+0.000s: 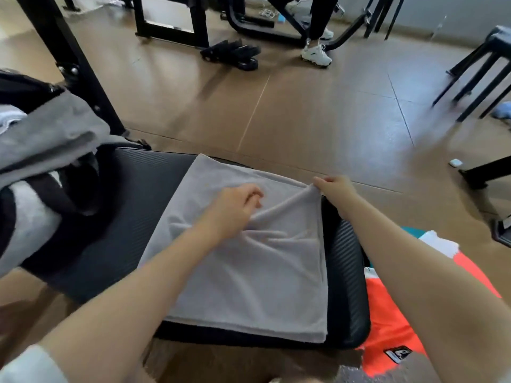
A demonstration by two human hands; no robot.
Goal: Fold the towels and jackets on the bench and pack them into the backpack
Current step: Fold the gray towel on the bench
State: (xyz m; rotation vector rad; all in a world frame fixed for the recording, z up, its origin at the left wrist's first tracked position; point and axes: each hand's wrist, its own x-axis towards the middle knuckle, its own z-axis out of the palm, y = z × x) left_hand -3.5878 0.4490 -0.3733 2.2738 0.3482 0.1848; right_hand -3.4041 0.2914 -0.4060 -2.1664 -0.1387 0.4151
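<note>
Towel (249, 272): plain pale grey, no pattern. Bench pad (132, 211) under it: black, fine ribbed lines. Left: backpack (69, 222) black; grey cloth (49, 134) draped over it; a white-and-black garment (27, 217) near it. Near right: garment (392, 327) bright orange with white and teal patches and a small black-and-white label. Floor (304, 120): brown with thin pale seams. Far: black frames (171, 20), black stool (475, 73), white shoes (316, 52).

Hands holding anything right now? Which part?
Both hold the grey towel: right hand pinches its far right corner, left hand grips a bunched fold mid-towel.
</note>
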